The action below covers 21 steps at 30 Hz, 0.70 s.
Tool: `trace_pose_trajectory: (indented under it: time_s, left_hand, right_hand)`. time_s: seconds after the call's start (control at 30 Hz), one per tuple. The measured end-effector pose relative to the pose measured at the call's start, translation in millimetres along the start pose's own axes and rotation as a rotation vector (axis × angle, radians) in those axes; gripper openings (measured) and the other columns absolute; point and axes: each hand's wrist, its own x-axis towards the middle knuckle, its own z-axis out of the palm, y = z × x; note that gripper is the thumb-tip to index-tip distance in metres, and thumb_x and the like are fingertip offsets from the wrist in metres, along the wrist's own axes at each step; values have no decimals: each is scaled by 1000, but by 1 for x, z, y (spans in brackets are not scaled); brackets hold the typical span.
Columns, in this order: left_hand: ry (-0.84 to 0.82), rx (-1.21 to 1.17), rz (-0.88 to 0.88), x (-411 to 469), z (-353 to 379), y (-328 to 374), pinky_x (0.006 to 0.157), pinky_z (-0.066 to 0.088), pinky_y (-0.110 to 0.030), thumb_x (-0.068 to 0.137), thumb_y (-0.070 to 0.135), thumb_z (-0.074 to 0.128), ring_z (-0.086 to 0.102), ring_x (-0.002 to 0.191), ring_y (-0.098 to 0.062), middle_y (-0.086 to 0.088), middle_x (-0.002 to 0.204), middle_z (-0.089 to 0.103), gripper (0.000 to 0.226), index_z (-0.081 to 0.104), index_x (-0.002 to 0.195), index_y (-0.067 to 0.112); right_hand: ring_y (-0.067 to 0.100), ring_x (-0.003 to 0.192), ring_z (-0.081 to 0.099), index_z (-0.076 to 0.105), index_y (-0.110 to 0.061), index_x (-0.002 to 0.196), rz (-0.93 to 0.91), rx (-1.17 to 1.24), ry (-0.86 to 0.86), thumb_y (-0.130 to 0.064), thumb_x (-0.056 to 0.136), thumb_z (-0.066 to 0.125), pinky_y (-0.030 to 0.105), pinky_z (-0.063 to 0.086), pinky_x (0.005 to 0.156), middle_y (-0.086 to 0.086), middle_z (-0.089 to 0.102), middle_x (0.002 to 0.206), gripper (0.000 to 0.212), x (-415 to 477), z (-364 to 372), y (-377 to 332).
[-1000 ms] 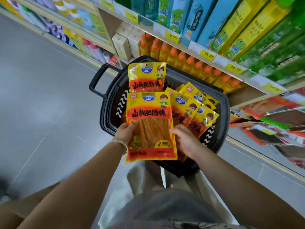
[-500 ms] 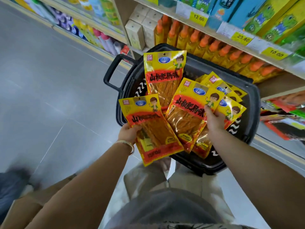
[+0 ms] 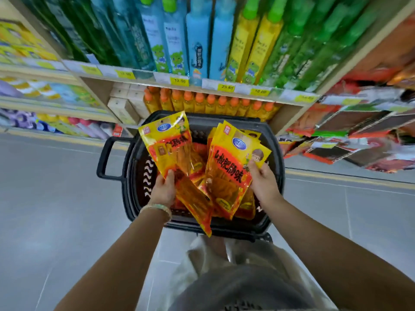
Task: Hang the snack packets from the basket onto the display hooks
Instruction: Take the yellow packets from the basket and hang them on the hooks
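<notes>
A black plastic basket (image 3: pixel 272 212) stands on the floor in front of me, with yellow and red snack packets inside. My left hand (image 3: pixel 163 191) grips packets at the basket's left side: one packet (image 3: pixel 167 142) stands upright and another packet (image 3: pixel 197 205) hangs down over the near rim. My right hand (image 3: pixel 262 182) pinches a stack of packets (image 3: pixel 233 171) by its right edge, above the basket's right half. Hanging snack packets on a display rack (image 3: pixel 350 135) show at the right; its hooks are blurred.
A wooden shelf unit (image 3: pixel 226 86) with price tags stands behind the basket, with orange-capped bottles (image 3: pixel 211 104) below and tall blue, yellow and green bottles above. The basket's handle (image 3: pixel 110 158) sticks out to the left. Grey tiled floor (image 3: pixel 56 209) spreads on both sides.
My view has tilted up toward the shelves. The right hand has gathered its packets into an upright stack. The left hand's packets have swung to the basket's left side, one now drooping over the rim.
</notes>
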Motion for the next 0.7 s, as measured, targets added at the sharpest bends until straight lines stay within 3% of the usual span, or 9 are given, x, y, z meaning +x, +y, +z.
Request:
trace_pose_trajectory:
  time_s: [0.07, 0.13, 0.17, 0.3, 0.37, 0.47, 0.53, 0.6, 0.7]
  left_hand:
    - [-10, 146, 102, -11, 14, 19, 105, 35, -40, 95, 53, 35, 49, 120, -34, -14, 134, 52, 57, 44, 137, 17]
    - [-24, 211, 185, -28, 34, 41, 104, 30, -36, 93, 58, 33, 44, 126, -33, -14, 138, 49, 62, 45, 137, 15]
    - [-32, 237, 230, -39, 46, 53, 104, 30, -36, 92, 60, 33, 43, 127, -33, -14, 139, 48, 64, 47, 136, 15]
    - [-75, 229, 461, -88, 105, 92, 90, 32, -32, 95, 52, 38, 47, 122, -31, -16, 131, 54, 54, 56, 126, 12]
    - [-82, 208, 562, -114, 136, 107, 84, 32, -30, 95, 48, 40, 51, 115, -29, -14, 120, 60, 47, 61, 117, 12]
    - [-153, 178, 722, -150, 186, 121, 75, 30, -17, 96, 43, 42, 50, 101, -12, 3, 105, 56, 30, 62, 102, 21]
    - [-167, 196, 814, -177, 219, 128, 87, 29, -10, 96, 39, 45, 46, 110, -3, 6, 122, 52, 40, 57, 124, 13]
    - [-192, 178, 877, -203, 259, 133, 95, 26, -10, 96, 33, 49, 44, 121, -6, 1, 134, 49, 43, 51, 132, 11]
    - [-300, 132, 888, -237, 312, 141, 111, 25, -27, 95, 31, 50, 44, 128, -22, -7, 136, 52, 37, 55, 127, 13]
  right_hand:
    - [27, 104, 56, 56, 0, 115, -71, 48, 51, -45, 96, 46, 36, 44, 94, 15, 61, 108, 50, -6, -22, -3]
    - [24, 76, 50, 53, -6, 78, -135, 96, 143, -37, 96, 50, 23, 42, 72, 7, 54, 76, 35, -15, -47, -11]
    - [17, 68, 45, 47, -11, 70, -168, 114, 185, -36, 95, 52, 20, 38, 64, 0, 45, 68, 36, -19, -61, -16]
    - [4, 64, 43, 52, -7, 75, -328, 216, 225, -32, 96, 50, 19, 38, 65, -5, 45, 69, 33, -37, -137, -19]
    - [-6, 59, 46, 55, -13, 73, -411, 213, 300, -25, 98, 49, 8, 37, 61, -14, 52, 64, 28, -51, -184, -15]
    - [-13, 59, 48, 56, -21, 71, -502, 190, 398, -22, 99, 48, 3, 36, 58, -18, 57, 64, 29, -72, -256, -6]
    - [-6, 60, 47, 58, -13, 73, -533, 180, 440, -28, 97, 50, 7, 36, 57, -16, 56, 65, 30, -80, -306, 5]
    - [0, 59, 43, 60, -10, 74, -545, 146, 503, -36, 95, 50, 17, 35, 57, -11, 51, 65, 36, -90, -358, 16]
    - [-9, 54, 45, 61, -41, 62, -598, 100, 565, -32, 98, 48, 11, 34, 55, -24, 51, 54, 39, -105, -423, 26]
